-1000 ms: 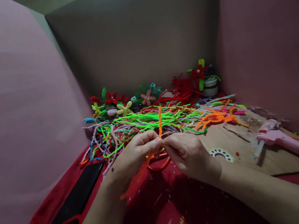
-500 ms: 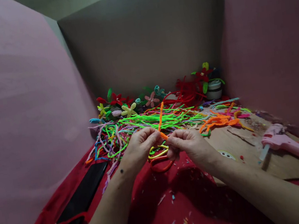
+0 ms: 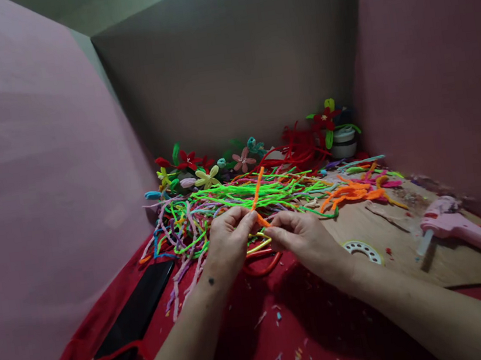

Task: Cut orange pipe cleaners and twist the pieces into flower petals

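An orange pipe cleaner is pinched between the fingertips of both hands, with one length sticking up and away. My left hand is closed on it near its bend. Just to the right, my right hand grips the lower end between thumb and fingers. Below the fingers lie scissors with red and yellow handles, partly hidden by my hands. Behind the hands spreads a heap of green pipe cleaners mixed with other colours.
A black phone lies at left on the red cloth. At right, a pink glue gun and a white holed ring rest on cardboard. Pipe-cleaner flowers and a small pot stand at the back.
Both hands still hold the orange pipe cleaner. My right hand has shifted slightly down, showing a bit more of the lower length, and more of the white ring has come into view.
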{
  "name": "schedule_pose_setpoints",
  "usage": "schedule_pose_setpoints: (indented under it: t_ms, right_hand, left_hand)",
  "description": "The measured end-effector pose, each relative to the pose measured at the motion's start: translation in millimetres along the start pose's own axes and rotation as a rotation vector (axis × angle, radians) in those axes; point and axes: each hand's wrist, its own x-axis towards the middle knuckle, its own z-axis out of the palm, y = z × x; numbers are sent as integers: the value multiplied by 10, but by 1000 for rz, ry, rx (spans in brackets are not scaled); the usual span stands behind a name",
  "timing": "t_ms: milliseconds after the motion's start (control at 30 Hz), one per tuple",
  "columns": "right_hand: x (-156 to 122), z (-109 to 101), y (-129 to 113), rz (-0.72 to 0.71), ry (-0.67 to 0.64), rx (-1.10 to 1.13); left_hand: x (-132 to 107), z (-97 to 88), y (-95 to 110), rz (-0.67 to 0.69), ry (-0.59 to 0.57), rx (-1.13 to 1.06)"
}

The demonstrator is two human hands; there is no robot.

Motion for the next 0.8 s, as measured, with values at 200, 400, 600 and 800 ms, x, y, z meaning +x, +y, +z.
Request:
schedule_pose_setpoints:
  t_ms: [200, 400, 600, 800]
  right_hand:
    - [75, -175, -73, -533, 211, -455]
    - [95, -183, -70, -197, -8, -313]
    - [110, -164, -48, 172, -256, 100]
    - [119, -134, 10, 294, -112, 384]
  left_hand:
    - [2, -90, 45, 53, -277, 117]
    - [-26, -18, 60, 29, -233, 112]
    - [-37, 15, 83, 3, -171, 139]
    - [6, -29, 9, -85, -207, -76]
